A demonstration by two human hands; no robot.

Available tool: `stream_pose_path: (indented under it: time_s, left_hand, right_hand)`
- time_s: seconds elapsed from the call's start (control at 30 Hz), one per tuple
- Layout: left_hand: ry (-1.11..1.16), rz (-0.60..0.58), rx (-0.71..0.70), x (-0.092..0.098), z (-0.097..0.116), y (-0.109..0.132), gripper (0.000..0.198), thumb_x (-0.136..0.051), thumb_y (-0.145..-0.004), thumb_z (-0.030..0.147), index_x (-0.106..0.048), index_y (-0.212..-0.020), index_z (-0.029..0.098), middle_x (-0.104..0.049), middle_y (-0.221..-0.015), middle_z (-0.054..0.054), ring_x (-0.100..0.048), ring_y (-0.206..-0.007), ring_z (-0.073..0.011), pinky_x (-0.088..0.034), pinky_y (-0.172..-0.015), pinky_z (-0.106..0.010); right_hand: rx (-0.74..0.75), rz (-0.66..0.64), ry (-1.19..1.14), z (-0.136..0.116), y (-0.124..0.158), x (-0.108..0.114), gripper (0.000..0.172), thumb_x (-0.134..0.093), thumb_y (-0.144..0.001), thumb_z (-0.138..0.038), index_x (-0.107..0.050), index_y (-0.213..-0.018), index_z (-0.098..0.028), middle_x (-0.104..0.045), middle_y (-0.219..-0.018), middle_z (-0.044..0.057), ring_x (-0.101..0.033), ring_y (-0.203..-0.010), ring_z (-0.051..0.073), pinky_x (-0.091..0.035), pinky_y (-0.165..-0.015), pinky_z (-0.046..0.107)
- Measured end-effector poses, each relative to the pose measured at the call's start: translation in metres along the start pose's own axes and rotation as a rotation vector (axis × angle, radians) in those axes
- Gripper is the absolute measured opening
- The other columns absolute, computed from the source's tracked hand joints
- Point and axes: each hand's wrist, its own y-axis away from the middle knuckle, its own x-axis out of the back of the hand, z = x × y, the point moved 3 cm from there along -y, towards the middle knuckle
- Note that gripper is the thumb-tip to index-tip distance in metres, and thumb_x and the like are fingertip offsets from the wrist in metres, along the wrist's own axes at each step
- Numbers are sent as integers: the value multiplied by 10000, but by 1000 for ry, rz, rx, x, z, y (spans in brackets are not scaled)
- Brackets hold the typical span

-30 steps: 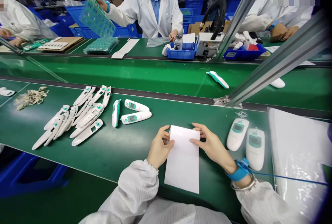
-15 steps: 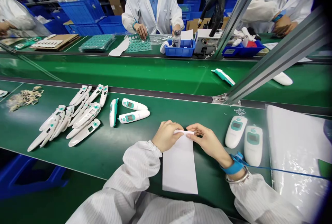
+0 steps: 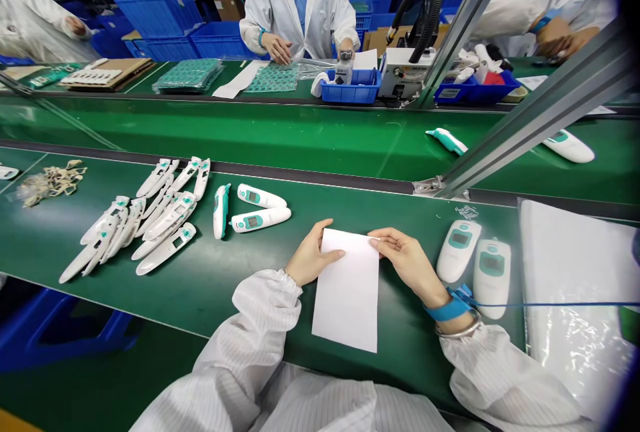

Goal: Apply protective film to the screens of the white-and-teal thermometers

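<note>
Left hand (image 3: 313,257) lies open, fingertips resting on the upper left edge of a plain white rectangular paper sheet (image 3: 347,292); right hand (image 3: 407,260) pinches the upper right corner, above a green conveyor belt (image 3: 400,359). Exactly how the right fingers grip the corner is hard to make out.

Green conveyor bench (image 3: 225,279) | white thermometer casings (image 3: 165,249) | white paper sheet (image 3: 347,292) | plastic sheeting (image 3: 570,305)

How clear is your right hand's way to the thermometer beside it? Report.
Probably clear. The right hand is at the edge of the paper, and the thermometer lies just to its side with nothing visible between them. It would likely have to let go of the paper first.
</note>
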Motion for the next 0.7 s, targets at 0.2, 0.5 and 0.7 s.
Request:
stream_pose_path:
  time_s: [0.2, 0.5, 0.7]
  left_hand:
    - [233, 51, 83, -5, -8, 0, 598, -735, -688, 246, -461, -1214, 168, -681, -933, -62, -664, -774, -168, -531, -676, -286]
    - [113, 123, 110, -12, -17, -2, 521, -620, -777, 205, -405, -1249, 152, -697, -848, -53, -634, -608, -144, -530, -604, -293]
    - [-316, 301, -86, -12, -6, 4, 602, -557, -770, 94, -398, -1343, 194, -565, -1124, -109, -541, -1074, -267, -414, -970, -489]
  right_hand:
    - [286, 166, 309, -16, 19, -2, 393, -677, -792, -367, -590, -1158, -252, -505, -1302, 100, -421, -1248, 300, -378, -1022, 497]
    - [372, 121, 611, -11, 19, -26, 141, -565, -894, -321, -663, -939, -231, -661, -986, 78, -588, -928, 279, -440, -794, 456]
    - [353, 105, 560, 2, 12, -28, 152, -557, -901, -319, -686, -914, -242, -675, -992, 64, -596, -938, 257, -448, -831, 436]
